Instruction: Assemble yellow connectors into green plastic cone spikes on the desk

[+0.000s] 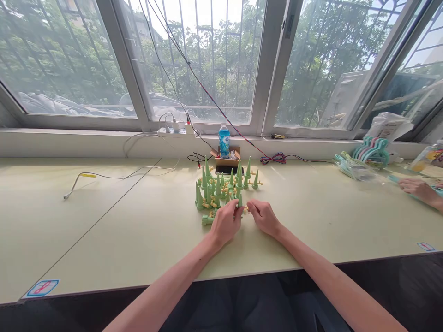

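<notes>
Many green cone-shaped plastic pieces [218,188] with small yellow parts stand clustered on the pale table before me. My left hand [227,222] is closed around one green cone [240,200] at the near side of the cluster, its tip showing above my fingers. Just to the right, my right hand [264,216] is pinched shut close to a small yellow part [246,210]; what sits inside the pinch is hidden. A green cylindrical piece [206,220] lies on its side left of my left hand.
Behind the cluster are a dark phone [224,170], a cardboard box [226,161] and a blue-liquid bottle [224,140]. Coiled red-black wire [273,158] lies rightward; a white cable [104,176] crosses the left. Hangers [372,152] and another person's hand [419,190] are far right.
</notes>
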The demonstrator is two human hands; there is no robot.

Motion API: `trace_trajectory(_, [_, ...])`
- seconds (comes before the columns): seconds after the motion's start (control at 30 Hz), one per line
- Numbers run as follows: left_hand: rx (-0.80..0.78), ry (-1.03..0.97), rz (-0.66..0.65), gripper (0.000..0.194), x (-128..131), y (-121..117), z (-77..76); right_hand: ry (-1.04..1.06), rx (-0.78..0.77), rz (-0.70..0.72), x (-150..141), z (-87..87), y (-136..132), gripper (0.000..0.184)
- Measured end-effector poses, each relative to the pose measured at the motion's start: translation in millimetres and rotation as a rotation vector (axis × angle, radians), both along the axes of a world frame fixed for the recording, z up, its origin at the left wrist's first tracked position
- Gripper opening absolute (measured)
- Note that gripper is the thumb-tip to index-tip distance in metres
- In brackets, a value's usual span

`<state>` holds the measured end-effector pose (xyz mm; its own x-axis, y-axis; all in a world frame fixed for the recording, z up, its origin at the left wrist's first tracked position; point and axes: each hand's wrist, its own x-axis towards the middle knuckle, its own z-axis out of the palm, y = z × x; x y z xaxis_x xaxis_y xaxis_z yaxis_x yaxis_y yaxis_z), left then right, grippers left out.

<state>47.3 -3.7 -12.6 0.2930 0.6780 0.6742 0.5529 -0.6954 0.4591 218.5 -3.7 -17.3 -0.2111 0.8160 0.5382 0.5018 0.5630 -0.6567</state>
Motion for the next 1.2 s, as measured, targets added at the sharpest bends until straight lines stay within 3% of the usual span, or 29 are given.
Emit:
trace_trajectory(0.27, [-0.009,-0.068,0.027,0.025,1,0,-0.5,-0.006,-0.044,0.102,9,4.4,-3,0.022])
trace_trajectory(0.5, [-0.042,-0.063,0.012,0.021,0,-1,-1.1,-0.027,-0.024,0.081,8,-2.4,-1,0.025])
trace_trajectory(0.67, [-0.046,-0.038,-0.052,0.01,0,-4,-0.8,-0.035,0.007,0.039,7,-6.0,0,0.038])
trace_trajectory(0.93, [-0.005,0.003,-0.089,0.013,0,-6,0.9,-0.078,-0.004,-0.021,3,-6.3,0,0.046])
trace_trajectory(1.2, [-0.047,-0.071,-0.011,0.01,3,-4,0.4,-0.048,0.005,-0.02,4,-2.2,0,0.04])
